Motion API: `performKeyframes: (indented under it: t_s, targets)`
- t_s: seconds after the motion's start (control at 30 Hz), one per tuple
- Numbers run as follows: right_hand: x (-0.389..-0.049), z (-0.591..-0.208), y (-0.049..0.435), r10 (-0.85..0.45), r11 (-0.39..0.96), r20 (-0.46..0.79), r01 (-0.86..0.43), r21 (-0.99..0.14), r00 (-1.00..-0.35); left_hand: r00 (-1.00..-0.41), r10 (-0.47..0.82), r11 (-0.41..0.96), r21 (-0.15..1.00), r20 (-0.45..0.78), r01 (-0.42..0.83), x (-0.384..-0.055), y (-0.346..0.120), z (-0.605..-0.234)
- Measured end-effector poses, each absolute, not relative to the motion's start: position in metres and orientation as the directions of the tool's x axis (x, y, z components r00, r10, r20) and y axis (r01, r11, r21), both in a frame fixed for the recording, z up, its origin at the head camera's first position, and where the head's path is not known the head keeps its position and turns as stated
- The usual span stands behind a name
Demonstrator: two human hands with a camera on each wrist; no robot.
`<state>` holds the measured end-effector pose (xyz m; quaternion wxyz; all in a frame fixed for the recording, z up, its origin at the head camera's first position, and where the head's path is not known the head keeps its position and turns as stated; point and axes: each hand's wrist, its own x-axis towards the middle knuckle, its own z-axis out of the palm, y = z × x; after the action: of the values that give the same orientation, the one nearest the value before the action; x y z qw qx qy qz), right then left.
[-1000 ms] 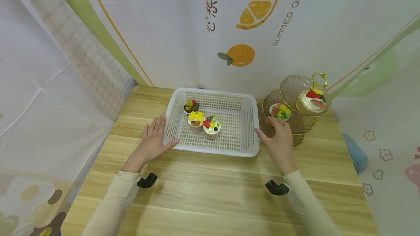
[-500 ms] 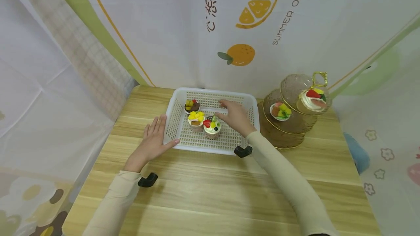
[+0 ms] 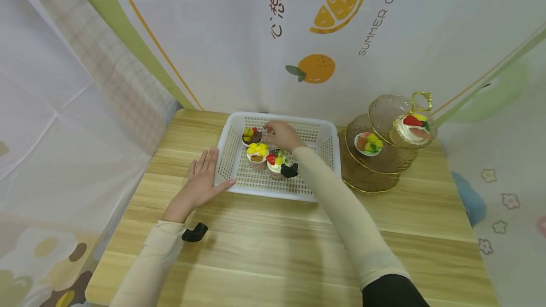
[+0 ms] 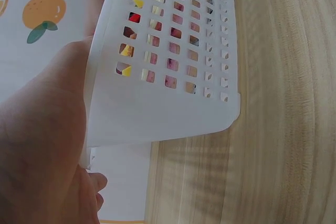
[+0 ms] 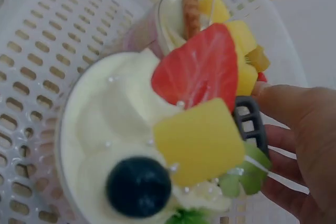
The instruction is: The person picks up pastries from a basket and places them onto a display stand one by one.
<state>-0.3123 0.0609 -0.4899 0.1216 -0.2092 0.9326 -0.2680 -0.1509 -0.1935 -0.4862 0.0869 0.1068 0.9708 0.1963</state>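
Note:
A white plastic basket (image 3: 281, 197) holds three cupcakes. The chocolate cupcake (image 3: 252, 137) with yellow fruit and a red berry is at the back left. Before it stands a cupcake topped with yellow cubes (image 3: 257, 151). A cream cupcake with strawberry, kiwi and a blueberry (image 5: 126, 129) is partly hidden by the right wrist's black mount in the head view. My left hand (image 3: 200, 184) rests on the basket's left rim, fingers straight and thumb over the near corner. Over the basket, my right hand (image 3: 282, 136) hovers just right of the chocolate cupcake, fingers slightly bent, holding nothing.
A gold-rimmed tiered stand (image 3: 375, 179) is right of the basket, with a fruit cupcake (image 3: 368, 144) on a middle tier and a cream cupcake (image 3: 412, 129) on the top tier. The wooden table (image 3: 273, 259) meets a printed curtain (image 3: 239, 60) behind.
My right hand has moved left from the basket's right rim, across the basket, to beside the chocolate cupcake. My left hand stays on the left rim.

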Motion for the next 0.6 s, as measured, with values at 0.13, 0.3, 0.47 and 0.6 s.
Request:
performKeyframes:
  t_s: [0.13,0.3,0.47,0.6]
  targets:
    - [-0.320,-0.496,0.055,-0.465,0.774,-0.134,-0.329,-0.541,-0.875,-0.963,0.240,0.898,0.406,-0.127,0.170,-0.152,-0.193,-0.487]
    - [-0.320,-0.498,0.048,-0.439,0.764,-0.169,-0.268,-0.586,-0.883,-0.963,0.237,0.898,0.407,-0.130,0.166,-0.151,-0.194,-0.487]
    - [-0.318,-0.498,0.038,-0.423,0.780,-0.195,-0.246,-0.576,-0.885,-0.962,0.239,0.899,0.405,-0.129,0.168,-0.150,-0.195,-0.488]
    - [-0.319,-0.504,0.033,-0.415,0.798,-0.182,-0.260,-0.544,-0.892,-0.963,0.242,0.896,0.409,-0.117,0.175,-0.151,-0.195,-0.489]
